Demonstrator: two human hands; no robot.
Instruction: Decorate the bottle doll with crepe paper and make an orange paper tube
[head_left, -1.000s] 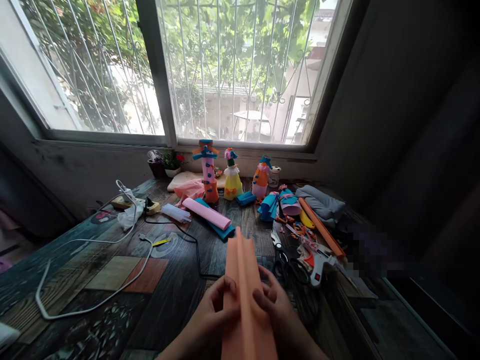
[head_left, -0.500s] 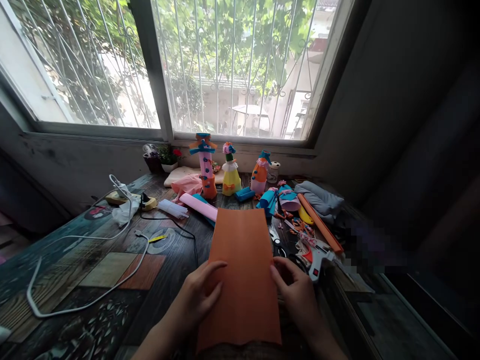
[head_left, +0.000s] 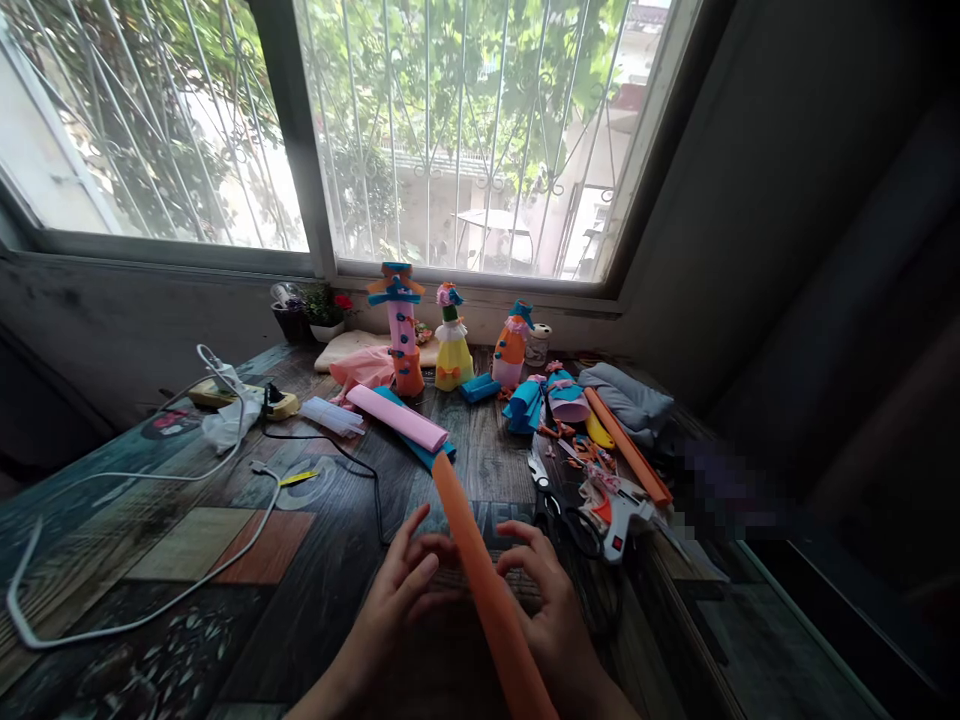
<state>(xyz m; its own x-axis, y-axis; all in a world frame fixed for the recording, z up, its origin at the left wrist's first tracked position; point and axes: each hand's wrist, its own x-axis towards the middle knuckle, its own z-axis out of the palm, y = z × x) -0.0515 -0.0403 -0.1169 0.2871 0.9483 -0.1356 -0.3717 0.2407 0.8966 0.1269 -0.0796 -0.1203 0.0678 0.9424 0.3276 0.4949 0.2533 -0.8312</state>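
An orange sheet (head_left: 480, 570) appears as a narrow slanting band between my hands, its far end near the rolled pink sheet (head_left: 397, 416). Whether it is folded or seen nearly edge-on, I cannot tell. My left hand (head_left: 401, 585) is just left of the band, fingers curved and apart, some tips close to its edge. On the other side, my right hand (head_left: 544, 590) has curled fingers and a thumb against the band's right edge, with the thumb tip partly hidden by it. A blue sheet (head_left: 420, 450) lies under the pink roll.
Scissors (head_left: 551, 495) and a glue gun (head_left: 622, 520) lie to the right, near orange scraps and a rolled orange sheet (head_left: 630, 445). Several bottle-shaped paper crafts (head_left: 454, 355) stand by the window. At left are glue sticks (head_left: 331, 416), a yellow cutter (head_left: 298, 479), cables and a power strip (head_left: 281, 402).
The orange sheet, earlier broad and facing me between both hands, has turned into a narrow slanted band. My left fingers have come off its face and spread. The view has shifted slightly.
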